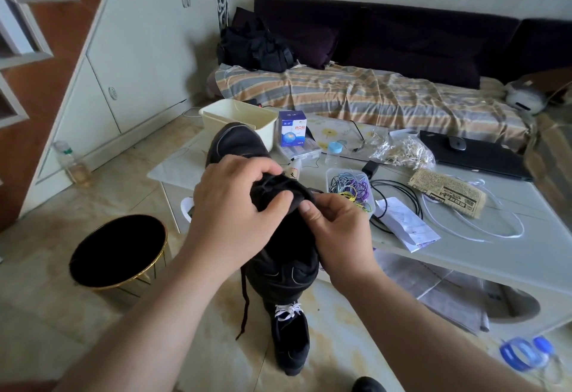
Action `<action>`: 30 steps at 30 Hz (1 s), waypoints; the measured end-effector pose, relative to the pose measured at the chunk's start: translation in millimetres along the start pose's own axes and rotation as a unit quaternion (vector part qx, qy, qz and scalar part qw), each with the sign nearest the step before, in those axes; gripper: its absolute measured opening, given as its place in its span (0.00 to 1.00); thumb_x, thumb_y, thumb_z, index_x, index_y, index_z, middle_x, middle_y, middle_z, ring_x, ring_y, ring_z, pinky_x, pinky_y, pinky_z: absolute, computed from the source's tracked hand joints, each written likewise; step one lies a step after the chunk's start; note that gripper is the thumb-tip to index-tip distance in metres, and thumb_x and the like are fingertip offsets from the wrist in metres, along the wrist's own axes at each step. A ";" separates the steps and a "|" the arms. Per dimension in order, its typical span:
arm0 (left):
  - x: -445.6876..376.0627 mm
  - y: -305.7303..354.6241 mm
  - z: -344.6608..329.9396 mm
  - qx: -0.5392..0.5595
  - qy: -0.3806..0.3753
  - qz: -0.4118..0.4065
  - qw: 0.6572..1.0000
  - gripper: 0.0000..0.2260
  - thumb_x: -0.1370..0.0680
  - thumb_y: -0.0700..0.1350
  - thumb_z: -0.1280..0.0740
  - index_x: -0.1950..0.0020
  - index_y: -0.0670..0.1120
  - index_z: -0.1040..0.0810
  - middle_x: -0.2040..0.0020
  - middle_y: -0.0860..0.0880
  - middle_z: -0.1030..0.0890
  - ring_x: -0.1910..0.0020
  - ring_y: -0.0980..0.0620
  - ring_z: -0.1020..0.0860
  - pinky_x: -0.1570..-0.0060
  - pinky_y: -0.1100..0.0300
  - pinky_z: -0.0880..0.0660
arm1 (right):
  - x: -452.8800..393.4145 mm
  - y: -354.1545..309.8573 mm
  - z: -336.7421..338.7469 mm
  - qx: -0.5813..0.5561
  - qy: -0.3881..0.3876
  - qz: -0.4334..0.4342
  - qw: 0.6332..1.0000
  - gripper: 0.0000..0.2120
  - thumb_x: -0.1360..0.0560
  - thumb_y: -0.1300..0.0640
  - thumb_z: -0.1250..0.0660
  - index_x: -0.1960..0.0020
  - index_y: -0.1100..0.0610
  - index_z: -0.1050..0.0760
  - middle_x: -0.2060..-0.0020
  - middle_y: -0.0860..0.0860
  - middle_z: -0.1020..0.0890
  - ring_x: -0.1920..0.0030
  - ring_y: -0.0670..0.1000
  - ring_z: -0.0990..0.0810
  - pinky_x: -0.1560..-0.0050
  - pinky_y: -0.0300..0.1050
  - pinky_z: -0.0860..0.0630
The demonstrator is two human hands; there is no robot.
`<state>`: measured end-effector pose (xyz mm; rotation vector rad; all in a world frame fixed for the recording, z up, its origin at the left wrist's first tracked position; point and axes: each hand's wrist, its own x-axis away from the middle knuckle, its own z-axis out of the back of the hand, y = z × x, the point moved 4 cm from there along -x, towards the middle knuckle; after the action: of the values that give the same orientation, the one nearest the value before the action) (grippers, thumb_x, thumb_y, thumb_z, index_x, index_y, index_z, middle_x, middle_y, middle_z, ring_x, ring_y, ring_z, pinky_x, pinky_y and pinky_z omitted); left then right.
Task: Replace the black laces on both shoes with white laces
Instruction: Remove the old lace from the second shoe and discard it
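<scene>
My left hand [235, 203] grips the black shoe [278, 237] at its tongue; my right hand [337, 230] pinches its black lace [246, 295], whose end dangles near the white-laced shoe [291, 342].

Two hands: left hand [230, 206], right hand [337, 230]. Two black shoes: held shoe [278, 255], floor shoe [291, 342]. One white lace [473, 221] near tabletop [526, 237] right edge. One laptop [476, 156], one cream bin [238, 120], one round stool [117, 252].
</scene>
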<state>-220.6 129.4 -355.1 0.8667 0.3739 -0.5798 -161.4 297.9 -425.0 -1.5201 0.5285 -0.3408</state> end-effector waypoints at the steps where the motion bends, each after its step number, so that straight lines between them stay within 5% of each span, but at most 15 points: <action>1: -1.7 -0.6 -1.3 -0.037 -0.004 -0.007 0.999 0.12 0.27 0.61 0.32 0.45 0.62 0.18 0.49 0.59 0.22 0.45 0.48 0.23 0.40 0.44 0.26 | 1.5 -2.2 -1.2 0.000 -0.004 0.007 1.000 0.02 0.22 0.58 0.26 0.49 0.54 0.16 0.58 0.51 0.12 0.55 0.49 0.13 0.54 0.46 0.16; 6: 3.0 0.6 -8.6 -0.186 -0.008 -0.071 0.980 0.06 0.22 0.57 0.30 0.48 0.62 0.14 0.52 0.58 0.21 0.48 0.45 0.24 0.49 0.51 0.36 | 3.9 -4.5 -3.7 0.035 -0.010 0.033 0.999 0.02 0.21 0.57 0.26 0.50 0.50 0.16 0.59 0.46 0.12 0.58 0.45 0.14 0.58 0.39 0.20; 9: 3.7 -3.6 -10.8 -0.149 -0.029 -0.065 0.986 0.09 0.22 0.58 0.34 0.50 0.61 0.14 0.52 0.58 0.20 0.47 0.47 0.23 0.47 0.51 0.36 | 2.5 -5.5 -1.4 0.089 -0.011 0.053 0.995 0.02 0.22 0.53 0.25 0.50 0.50 0.16 0.59 0.44 0.13 0.58 0.45 0.15 0.57 0.40 0.19; 12: 1.0 -10.4 -13.7 0.137 -0.099 0.079 0.982 0.06 0.27 0.54 0.33 0.56 0.58 0.15 0.53 0.58 0.19 0.48 0.53 0.21 0.44 0.52 0.27 | -2.8 -5.9 2.3 0.111 -0.007 0.051 0.993 0.01 0.22 0.52 0.26 0.52 0.49 0.16 0.60 0.43 0.13 0.59 0.44 0.15 0.56 0.42 0.19; 14: 1.6 -8.9 -9.7 0.448 -0.108 0.223 0.859 0.07 0.30 0.47 0.36 0.66 0.50 0.20 0.60 0.52 0.21 0.57 0.53 0.23 0.52 0.54 0.30 | -7.6 -6.1 8.2 0.097 0.011 0.038 0.995 0.03 0.21 0.53 0.26 0.54 0.49 0.16 0.62 0.44 0.13 0.60 0.42 0.15 0.56 0.43 0.18; 15: 1.3 -10.4 -5.4 0.513 -0.099 0.240 0.818 0.08 0.31 0.46 0.38 0.70 0.49 0.26 0.63 0.48 0.25 0.60 0.51 0.26 0.53 0.52 0.33 | -9.4 -6.0 10.4 0.088 0.013 0.030 0.996 0.04 0.21 0.53 0.27 0.54 0.49 0.16 0.62 0.44 0.13 0.61 0.42 0.15 0.56 0.44 0.18; 17: -1.5 -13.9 1.3 0.446 -0.097 0.224 0.861 0.11 0.30 0.47 0.39 0.70 0.47 0.35 0.67 0.46 0.32 0.61 0.48 0.31 0.52 0.48 0.36 | -8.6 -7.0 10.2 0.100 0.004 0.036 0.994 0.05 0.20 0.53 0.27 0.55 0.48 0.16 0.63 0.42 0.13 0.62 0.40 0.16 0.59 0.39 0.21; 19: -2.2 -15.1 -0.2 0.206 -0.134 0.191 0.950 0.15 0.28 0.57 0.36 0.67 0.47 0.29 0.69 0.51 0.30 0.63 0.48 0.29 0.53 0.49 0.32 | -5.5 -6.8 6.1 0.136 -0.009 0.054 0.989 0.05 0.21 0.52 0.27 0.56 0.46 0.17 0.64 0.39 0.15 0.63 0.39 0.18 0.59 0.38 0.23; 20: -1.7 -14.6 -3.7 0.097 -0.154 0.176 0.967 0.18 0.26 0.64 0.37 0.63 0.49 0.24 0.69 0.54 0.27 0.63 0.50 0.26 0.55 0.50 0.30 | -3.8 -5.8 4.2 0.153 -0.012 0.060 0.986 0.05 0.21 0.51 0.27 0.55 0.45 0.17 0.63 0.39 0.14 0.61 0.40 0.17 0.58 0.41 0.22; 22: 2.5 -7.9 -9.2 -0.024 -0.166 0.146 0.975 0.24 0.25 0.73 0.40 0.58 0.53 0.23 0.67 0.56 0.22 0.61 0.54 0.22 0.57 0.54 0.27 | -0.7 -4.8 2.5 0.187 -0.021 0.076 0.979 0.03 0.21 0.49 0.28 0.53 0.43 0.16 0.60 0.38 0.14 0.58 0.41 0.17 0.54 0.44 0.20; 26: 2.6 -6.6 -11.4 -0.136 -0.127 0.086 0.979 0.17 0.20 0.67 0.37 0.53 0.56 0.18 0.62 0.56 0.18 0.56 0.53 0.20 0.54 0.53 0.23 | 3.1 -4.6 4.2 0.246 -0.007 0.094 0.965 0.05 0.22 0.46 0.28 0.49 0.44 0.15 0.61 0.32 0.17 0.58 0.38 0.18 0.58 0.36 0.25; 30: 5.4 -6.3 -20.1 -0.050 -0.163 0.026 0.985 0.11 0.17 0.59 0.35 0.52 0.57 0.17 0.60 0.56 0.16 0.57 0.56 0.20 0.52 0.53 0.22 | -2.7 0.3 7.9 0.254 0.000 0.079 0.964 0.06 0.22 0.46 0.28 0.48 0.45 0.15 0.62 0.34 0.16 0.59 0.37 0.19 0.60 0.31 0.28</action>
<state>-221.7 140.4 -373.8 0.6692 0.0818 -0.6361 -159.5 306.0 -425.3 -0.9753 0.5105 -0.3217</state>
